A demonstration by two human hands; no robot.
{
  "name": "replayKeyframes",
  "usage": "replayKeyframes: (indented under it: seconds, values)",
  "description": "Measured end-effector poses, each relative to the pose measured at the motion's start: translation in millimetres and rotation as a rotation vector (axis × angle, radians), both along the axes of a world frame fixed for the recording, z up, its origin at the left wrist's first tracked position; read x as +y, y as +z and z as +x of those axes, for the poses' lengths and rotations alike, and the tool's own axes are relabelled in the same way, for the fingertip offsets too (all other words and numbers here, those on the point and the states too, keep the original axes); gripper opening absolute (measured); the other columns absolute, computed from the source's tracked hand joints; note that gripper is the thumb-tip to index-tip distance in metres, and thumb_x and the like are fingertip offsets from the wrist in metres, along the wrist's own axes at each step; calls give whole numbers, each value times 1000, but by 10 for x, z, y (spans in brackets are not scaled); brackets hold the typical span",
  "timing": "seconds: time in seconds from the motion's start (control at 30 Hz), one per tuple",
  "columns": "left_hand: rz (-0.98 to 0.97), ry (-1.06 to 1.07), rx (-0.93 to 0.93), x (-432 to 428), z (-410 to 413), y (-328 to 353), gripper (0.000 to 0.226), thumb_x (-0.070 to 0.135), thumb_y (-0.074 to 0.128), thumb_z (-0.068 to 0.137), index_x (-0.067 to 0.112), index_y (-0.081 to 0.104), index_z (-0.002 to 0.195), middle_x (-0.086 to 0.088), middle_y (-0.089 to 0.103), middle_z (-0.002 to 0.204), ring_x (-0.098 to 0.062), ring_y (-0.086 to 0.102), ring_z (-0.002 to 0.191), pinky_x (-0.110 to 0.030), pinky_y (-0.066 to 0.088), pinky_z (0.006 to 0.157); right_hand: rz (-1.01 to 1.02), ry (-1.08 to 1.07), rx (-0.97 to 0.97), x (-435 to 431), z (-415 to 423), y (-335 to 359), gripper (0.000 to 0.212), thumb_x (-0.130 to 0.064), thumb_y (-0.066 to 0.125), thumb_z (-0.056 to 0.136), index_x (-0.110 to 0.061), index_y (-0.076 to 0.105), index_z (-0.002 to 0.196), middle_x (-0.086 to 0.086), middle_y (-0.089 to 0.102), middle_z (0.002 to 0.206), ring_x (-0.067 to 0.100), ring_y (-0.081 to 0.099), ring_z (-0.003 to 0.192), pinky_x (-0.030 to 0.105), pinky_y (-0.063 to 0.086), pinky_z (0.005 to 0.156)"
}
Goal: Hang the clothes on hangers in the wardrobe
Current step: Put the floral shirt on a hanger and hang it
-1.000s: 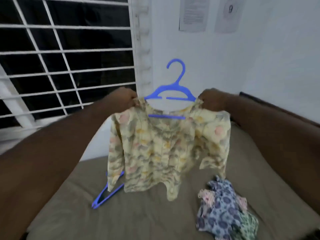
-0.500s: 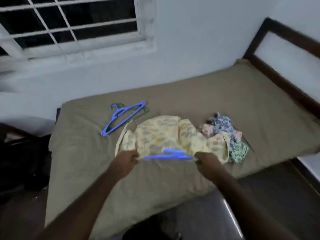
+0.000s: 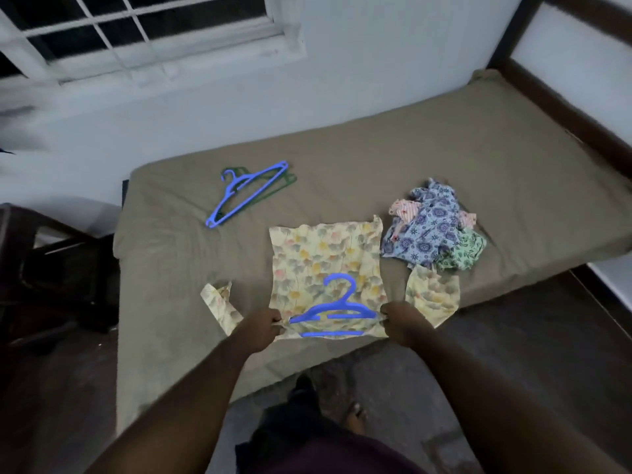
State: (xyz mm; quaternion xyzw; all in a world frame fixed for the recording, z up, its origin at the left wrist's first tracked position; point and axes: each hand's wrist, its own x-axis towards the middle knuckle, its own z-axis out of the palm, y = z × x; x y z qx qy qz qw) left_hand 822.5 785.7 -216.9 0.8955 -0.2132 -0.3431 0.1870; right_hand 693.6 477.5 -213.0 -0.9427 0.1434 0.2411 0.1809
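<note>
A yellow floral shirt (image 3: 321, 254) lies spread flat on the olive bed (image 3: 444, 159), collar toward me, sleeves out to both sides. A blue hanger (image 3: 337, 307) sits in its neck, hook pointing away over the fabric. My left hand (image 3: 261, 325) pinches the shirt's left shoulder at the hanger's end. My right hand (image 3: 402, 319) pinches the right shoulder the same way. A pile of crumpled clothes (image 3: 432, 227), blue, green and striped, lies to the right of the shirt.
Spare hangers (image 3: 248, 191), one blue over a green one, lie on the bed's far left part. A dark wooden headboard (image 3: 561, 100) runs along the right. A barred window (image 3: 136, 32) is in the wall behind. Dark furniture (image 3: 44, 268) stands left of the bed.
The shirt on its hanger, held up in the air a second ago, has come down and now lies flat on the bed. Both hands still hold its shoulders.
</note>
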Motion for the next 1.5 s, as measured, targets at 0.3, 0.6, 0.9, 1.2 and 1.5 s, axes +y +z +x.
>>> replayKeyframes:
  seconds: [0.3,0.6,0.9,1.2,1.5]
  values:
    - [-41,-170,-526,-695,1281,1827,21,17,55,96,1,67,99,-21,68,103,-35,61,101,-35,39,80,-234,193,-405,-722,1200,1941,40,-25,42,93,1,66,114,20,67,116,40,64,107,37,50,88]
    - [59,-212,-1083,-965,1773,5093,17,5,45,94,11,60,100,-9,67,105,-29,62,98,-33,44,78,-422,237,-604,-897,1714,5258,31,-17,44,102,-4,57,126,15,57,134,31,52,124,34,40,101]
    - [-50,-122,-1356,-828,1463,7018,14,8,49,96,11,60,104,-4,64,104,-27,59,99,-29,40,76,-582,207,-1038,-807,1455,7089,22,-12,48,100,0,60,113,20,60,121,36,55,117,31,35,92]
    - [-57,-143,-1372,-740,1172,7738,7,17,55,97,14,61,93,-4,61,96,-23,56,90,-33,43,80,-504,193,-1009,-707,1207,7518,13,-15,50,99,-12,60,91,3,59,101,18,51,91,27,33,71]
    - [-216,-105,-1369,-769,1005,7875,15,23,59,96,9,62,92,-5,60,90,-22,55,82,-32,40,70,-434,208,-1039,-661,961,7651,26,-20,49,101,-25,56,76,-3,61,90,16,53,83,29,41,74]
